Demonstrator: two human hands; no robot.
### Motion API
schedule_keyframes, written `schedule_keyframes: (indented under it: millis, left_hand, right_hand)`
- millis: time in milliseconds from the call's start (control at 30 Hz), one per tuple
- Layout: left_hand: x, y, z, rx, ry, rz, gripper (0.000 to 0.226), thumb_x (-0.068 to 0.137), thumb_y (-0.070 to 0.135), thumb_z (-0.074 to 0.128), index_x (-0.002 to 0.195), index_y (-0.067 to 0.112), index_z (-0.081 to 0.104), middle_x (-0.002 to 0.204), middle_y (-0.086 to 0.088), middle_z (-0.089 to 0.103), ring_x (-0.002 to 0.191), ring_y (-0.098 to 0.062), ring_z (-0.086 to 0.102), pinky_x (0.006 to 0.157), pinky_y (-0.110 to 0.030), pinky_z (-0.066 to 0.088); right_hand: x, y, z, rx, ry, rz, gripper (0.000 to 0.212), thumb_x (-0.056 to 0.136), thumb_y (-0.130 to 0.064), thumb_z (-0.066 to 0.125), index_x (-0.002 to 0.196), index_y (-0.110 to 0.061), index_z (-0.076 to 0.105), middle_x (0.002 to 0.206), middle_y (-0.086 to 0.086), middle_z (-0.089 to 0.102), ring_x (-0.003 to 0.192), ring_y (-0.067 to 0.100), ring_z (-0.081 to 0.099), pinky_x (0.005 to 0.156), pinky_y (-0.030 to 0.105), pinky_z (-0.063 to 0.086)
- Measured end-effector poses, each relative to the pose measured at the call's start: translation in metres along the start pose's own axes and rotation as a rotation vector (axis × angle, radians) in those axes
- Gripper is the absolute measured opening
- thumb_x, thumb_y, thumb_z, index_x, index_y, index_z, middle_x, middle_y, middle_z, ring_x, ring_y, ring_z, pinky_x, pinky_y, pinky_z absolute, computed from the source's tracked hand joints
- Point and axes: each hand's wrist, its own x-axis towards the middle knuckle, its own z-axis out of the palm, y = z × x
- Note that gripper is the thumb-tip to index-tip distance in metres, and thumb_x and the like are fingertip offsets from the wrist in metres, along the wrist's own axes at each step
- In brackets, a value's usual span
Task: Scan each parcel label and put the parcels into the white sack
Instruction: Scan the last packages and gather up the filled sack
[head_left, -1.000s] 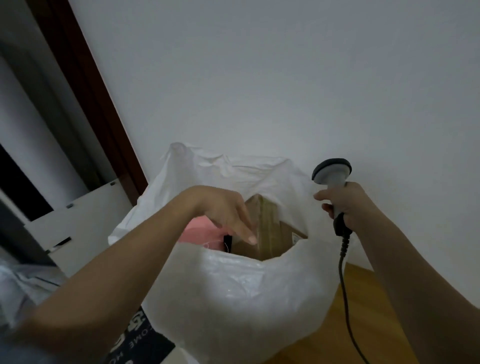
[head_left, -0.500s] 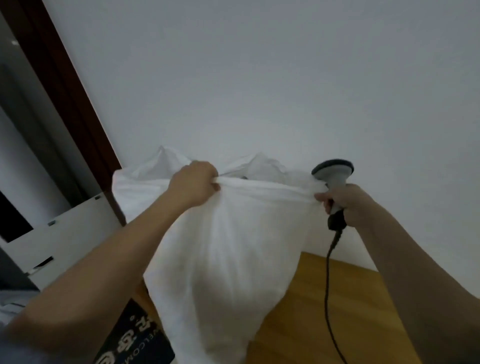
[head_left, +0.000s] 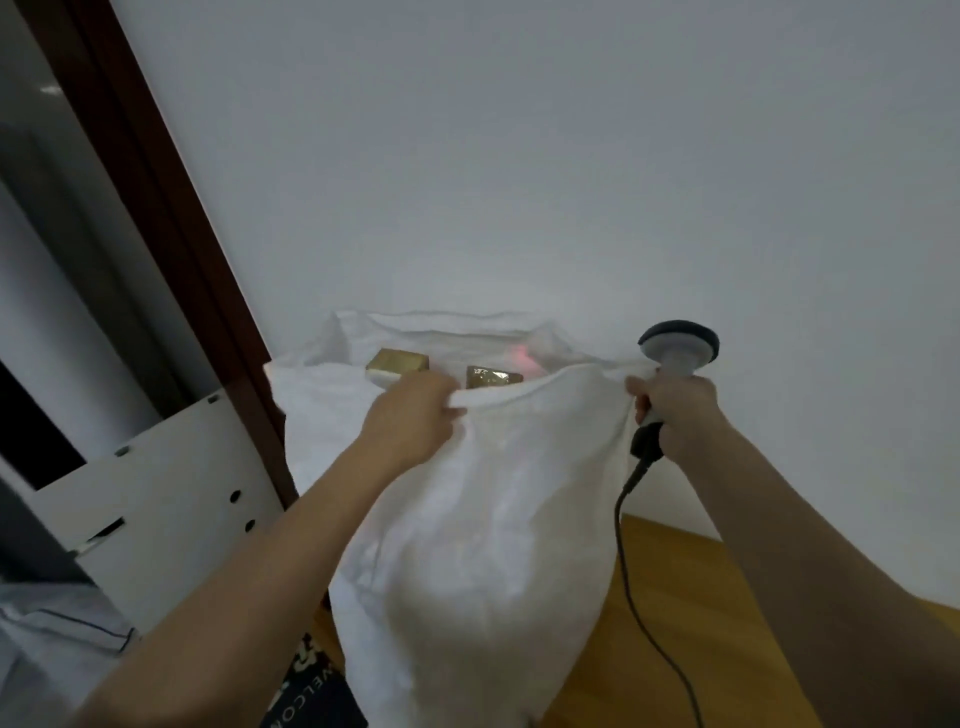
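White, thin and crinkled, the sack stands bulging on the wooden floor against a plain wall, its near rim pulled taut between both hands. The left hand bunches the rim in a closed grip, while the right hand pinches the rim's other end and also wraps the scanner, a grey handle with a rounded dark head and black cable. Two boxy brown parcels with glossy tape show inside the sack's mouth.
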Motion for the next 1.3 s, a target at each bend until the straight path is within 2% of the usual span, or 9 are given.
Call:
schedule_keyframes:
  millis: [100,233,367,500,633,733,933,1033,1300]
  left_hand:
    - [0.005,-0.003,-0.008,0.112,0.295,0.02,0.012,0.08,0.004,0.056,0.077,0.013,0.063,0.072,-0.004,0.055,0.081,-0.03,0.055,0.068,-0.032,0.029]
    - [0.002,-0.015,0.015,0.262,0.369,-0.049,0.024,0.071,-0.007,0.059,0.079,0.013,0.071,0.086,-0.009,0.058,0.09,-0.031,0.043,0.08,-0.037,0.027]
    - [-0.002,-0.012,0.038,0.418,0.406,0.016,0.031,0.045,-0.013,0.075,0.048,0.01,0.055,0.065,-0.01,0.047,0.064,-0.027,0.044,0.057,-0.033,0.03]
    - [0.001,-0.009,0.055,0.247,0.443,-0.117,0.047,0.047,-0.011,0.078,0.054,0.015,0.04,0.042,0.003,0.025,0.037,-0.005,0.003,0.05,-0.012,0.002]
    - [0.015,0.015,0.066,-0.114,0.331,-0.06,0.019,0.085,0.0,0.051,0.099,0.006,0.061,0.076,-0.01,0.064,0.064,-0.027,0.056,0.054,-0.034,0.039]
    - [0.018,0.023,0.086,-0.409,0.189,0.043,0.018,0.095,0.01,0.047,0.101,0.006,0.063,0.08,-0.005,0.065,0.07,-0.019,0.059,0.065,-0.033,0.048]
    - [0.009,-0.004,0.099,-0.988,-0.315,-0.291,0.061,0.094,-0.007,0.04,0.145,0.025,0.029,0.132,0.009,0.049,0.12,-0.009,0.05,0.082,-0.018,0.045]
    - [0.01,-0.004,0.094,-0.94,-0.32,-0.255,0.073,0.091,-0.012,0.038,0.149,0.028,0.017,0.123,0.001,0.049,0.117,-0.014,0.053,0.081,-0.02,0.047]
    - [0.021,0.004,0.072,-0.409,0.033,-0.088,0.043,0.09,0.001,0.043,0.128,0.016,0.052,0.091,0.003,0.062,0.084,-0.02,0.06,0.067,-0.028,0.043]
  right_hand:
    - [0.003,-0.006,-0.002,0.042,0.002,-0.037,0.02,0.081,0.008,0.065,0.084,-0.009,0.055,0.061,0.009,0.048,0.047,0.016,0.042,0.046,0.027,0.038]
    - [0.014,0.014,0.001,0.13,0.043,-0.015,0.022,0.083,-0.001,0.071,0.098,-0.007,0.056,0.067,0.007,0.056,0.053,0.015,0.05,0.056,0.028,0.046]
    - [0.016,0.033,0.016,0.204,0.074,0.106,0.019,0.084,-0.002,0.071,0.097,-0.001,0.057,0.067,0.01,0.062,0.057,0.018,0.057,0.062,0.029,0.051]
    - [0.013,0.035,0.022,0.327,0.031,0.107,0.017,0.086,0.001,0.068,0.096,-0.003,0.055,0.078,0.012,0.066,0.063,0.016,0.066,0.063,0.027,0.057]
    - [0.001,0.037,0.037,0.351,-0.146,0.095,0.021,0.085,0.0,0.07,0.103,-0.003,0.06,0.085,0.013,0.069,0.068,0.018,0.069,0.067,0.03,0.058]
    - [-0.005,0.051,0.052,0.29,-0.254,0.126,0.02,0.088,0.001,0.067,0.104,-0.002,0.058,0.086,0.015,0.069,0.071,0.02,0.071,0.078,0.036,0.06]
    - [0.0,0.071,0.06,0.175,-0.36,0.191,0.017,0.086,0.01,0.064,0.1,0.001,0.063,0.094,0.021,0.069,0.079,0.026,0.069,0.091,0.044,0.056]
    - [-0.003,0.073,0.064,0.113,-0.39,0.2,0.014,0.086,0.011,0.063,0.088,-0.003,0.063,0.09,0.02,0.068,0.081,0.027,0.066,0.094,0.046,0.054]
    - [0.003,0.055,0.048,0.096,-0.353,0.153,0.033,0.08,0.009,0.07,0.109,0.002,0.056,0.105,0.023,0.069,0.087,0.03,0.073,0.084,0.042,0.059]
